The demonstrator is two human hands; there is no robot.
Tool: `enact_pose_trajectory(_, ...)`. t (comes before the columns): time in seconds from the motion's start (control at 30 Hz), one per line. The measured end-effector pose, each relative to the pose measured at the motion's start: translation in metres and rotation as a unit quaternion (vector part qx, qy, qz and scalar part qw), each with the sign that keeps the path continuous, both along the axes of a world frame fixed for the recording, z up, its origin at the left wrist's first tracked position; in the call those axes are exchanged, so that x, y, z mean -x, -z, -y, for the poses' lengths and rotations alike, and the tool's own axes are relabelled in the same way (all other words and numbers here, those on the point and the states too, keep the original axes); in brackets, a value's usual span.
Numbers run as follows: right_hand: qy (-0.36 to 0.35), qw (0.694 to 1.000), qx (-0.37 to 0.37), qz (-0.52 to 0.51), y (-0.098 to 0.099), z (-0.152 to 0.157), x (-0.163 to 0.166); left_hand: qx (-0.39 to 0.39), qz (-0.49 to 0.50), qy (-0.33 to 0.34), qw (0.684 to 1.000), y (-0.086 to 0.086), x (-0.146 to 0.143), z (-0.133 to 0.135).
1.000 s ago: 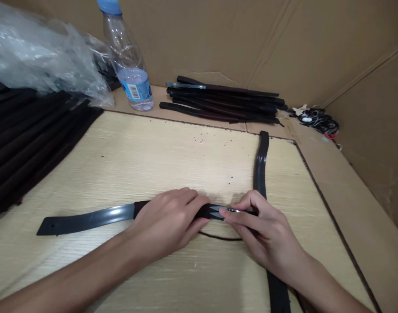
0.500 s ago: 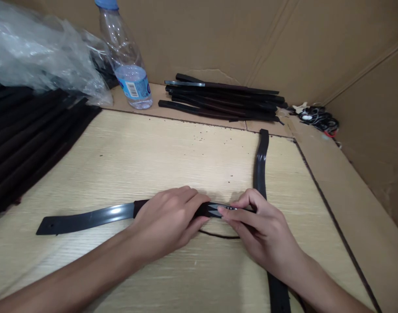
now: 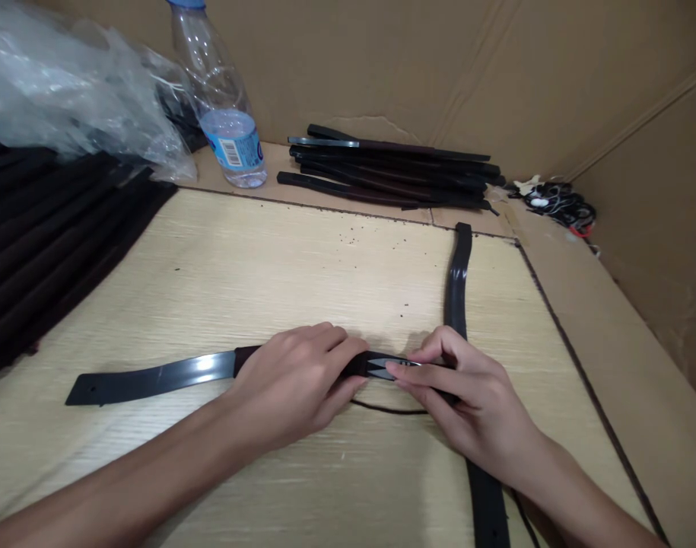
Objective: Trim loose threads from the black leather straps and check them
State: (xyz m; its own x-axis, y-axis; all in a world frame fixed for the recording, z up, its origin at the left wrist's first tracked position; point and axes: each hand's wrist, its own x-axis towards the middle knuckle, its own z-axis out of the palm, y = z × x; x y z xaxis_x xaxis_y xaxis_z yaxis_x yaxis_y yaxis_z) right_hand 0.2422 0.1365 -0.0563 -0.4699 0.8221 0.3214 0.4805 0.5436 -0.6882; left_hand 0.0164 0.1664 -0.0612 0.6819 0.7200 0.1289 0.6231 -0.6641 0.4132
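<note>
A curved black flat strip [image 3: 154, 383] with a dark brown covered section lies across the board. My left hand [image 3: 302, 369] is closed over its covered middle, pressing it down with fingers and thumb. My right hand [image 3: 467, 388] pinches a small silver-grey pointed piece [image 3: 385, 367] between thumb and fingers, against the strip's right part. The exact kind of this piece is unclear, since my fingers cover much of it. A thin dark cord [image 3: 385, 409] runs below, between the hands. Beneath my right hand passes a second black strip [image 3: 456, 297], lying lengthwise.
Several dark strips [image 3: 382, 179] are stacked at the back. A water bottle [image 3: 233, 148] stands beside a clear plastic bag [image 3: 85, 91]. More dark strips [image 3: 56, 251] lie at the left. Tangled cords [image 3: 558, 205] sit in the back right corner, by cardboard walls [image 3: 353, 61].
My right hand and the pointed piece have shifted very slightly to the right. My left hand keeps its hold on the strip; the view has tilted a little.
</note>
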Motion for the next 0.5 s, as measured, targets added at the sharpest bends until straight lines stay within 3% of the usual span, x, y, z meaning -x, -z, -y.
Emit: enact_pose_trajectory(0.5,0.008,1.0,-0.005,0.013,-0.0001,-0.0014,-0.0018,0.005,-0.001,-0.004,1.0,0.0016,0.0008,0.0017)
